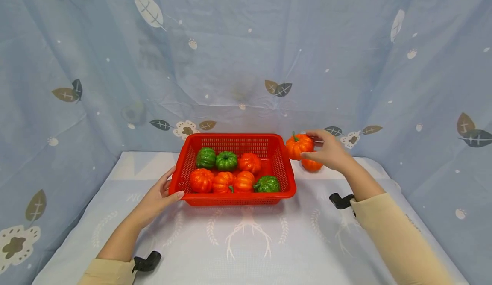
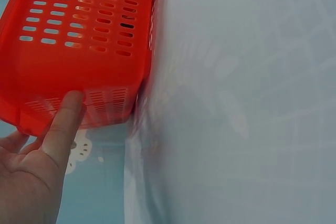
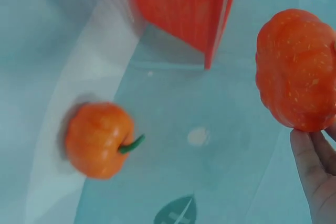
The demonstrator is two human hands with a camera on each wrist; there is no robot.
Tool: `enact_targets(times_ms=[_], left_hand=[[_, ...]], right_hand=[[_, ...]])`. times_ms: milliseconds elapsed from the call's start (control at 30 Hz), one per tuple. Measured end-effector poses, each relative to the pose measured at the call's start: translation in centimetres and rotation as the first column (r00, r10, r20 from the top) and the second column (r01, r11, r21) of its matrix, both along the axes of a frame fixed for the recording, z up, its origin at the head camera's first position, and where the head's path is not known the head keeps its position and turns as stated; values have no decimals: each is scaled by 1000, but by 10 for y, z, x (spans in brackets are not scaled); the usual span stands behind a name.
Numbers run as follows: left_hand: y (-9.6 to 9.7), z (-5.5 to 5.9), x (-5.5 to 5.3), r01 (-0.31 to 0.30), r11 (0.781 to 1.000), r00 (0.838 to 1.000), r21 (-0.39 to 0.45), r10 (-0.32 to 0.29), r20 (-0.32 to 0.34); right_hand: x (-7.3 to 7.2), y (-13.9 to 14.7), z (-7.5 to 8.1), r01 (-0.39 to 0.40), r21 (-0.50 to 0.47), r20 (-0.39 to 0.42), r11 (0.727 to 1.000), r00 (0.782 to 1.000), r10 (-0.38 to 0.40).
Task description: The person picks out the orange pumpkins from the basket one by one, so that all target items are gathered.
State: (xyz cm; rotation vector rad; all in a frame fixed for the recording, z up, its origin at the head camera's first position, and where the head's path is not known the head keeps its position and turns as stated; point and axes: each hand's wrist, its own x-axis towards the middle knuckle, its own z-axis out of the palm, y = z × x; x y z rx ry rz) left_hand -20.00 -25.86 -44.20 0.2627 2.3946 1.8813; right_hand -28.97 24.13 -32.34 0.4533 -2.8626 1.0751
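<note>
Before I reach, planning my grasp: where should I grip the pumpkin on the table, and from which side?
Best grip the pumpkin by its round sides, probably from the right: the basket flanks its left, and its stem looks thin.

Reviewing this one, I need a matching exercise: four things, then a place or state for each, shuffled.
1. Left hand
2. Right hand
3. Glossy green ribbed pumpkins
4. Rectangular red perforated plastic basket

A. inside the basket
B. on the pale cloth-covered table
C. holding a glossy orange ribbed pumpkin
D. gripping the basket's left end

Pairs: 1-D, 2-C, 3-A, 4-B
</note>
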Motion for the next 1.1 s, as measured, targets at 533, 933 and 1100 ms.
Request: enact_targets(times_ms=[533,933,1100], left_hand=[[-1,-1,0,-1,1000,1000,3,1,-8],[-1,-2,-1,8,1000,1000,18,-8,-10],[-1,-2,0,3,1000,1000,14,-3,-8]], right_hand=[[11,78,-60,147,-115,-65,982,986,-155],[-19,111,-108,320,-124,10,939,947,-321],[-30,116,-120,393,-167,77,904,919,-386]])
